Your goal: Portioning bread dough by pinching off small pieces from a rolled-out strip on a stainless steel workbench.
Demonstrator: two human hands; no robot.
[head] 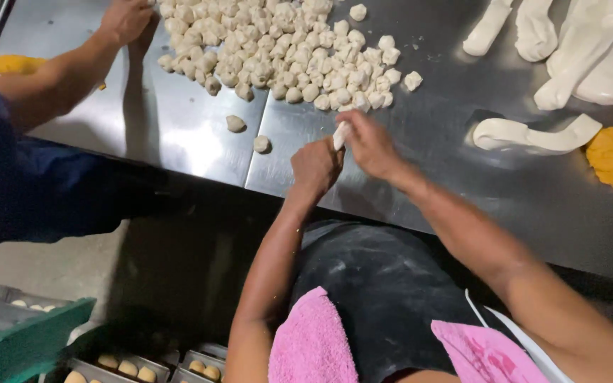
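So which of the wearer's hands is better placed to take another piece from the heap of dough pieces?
Probably the right hand: it lies just below the near edge of the heap of dough pieces. The left hand sits further back toward the steel table edge. Both pinch one dough piece, so either must let go first.

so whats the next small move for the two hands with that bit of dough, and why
Probably finish rolling the dough piece into a ball and set it down by the two loose balls. The left hand and right hand pinch it together above the steel table, and it looks elongated, unlike the rounder pieces in the pile.
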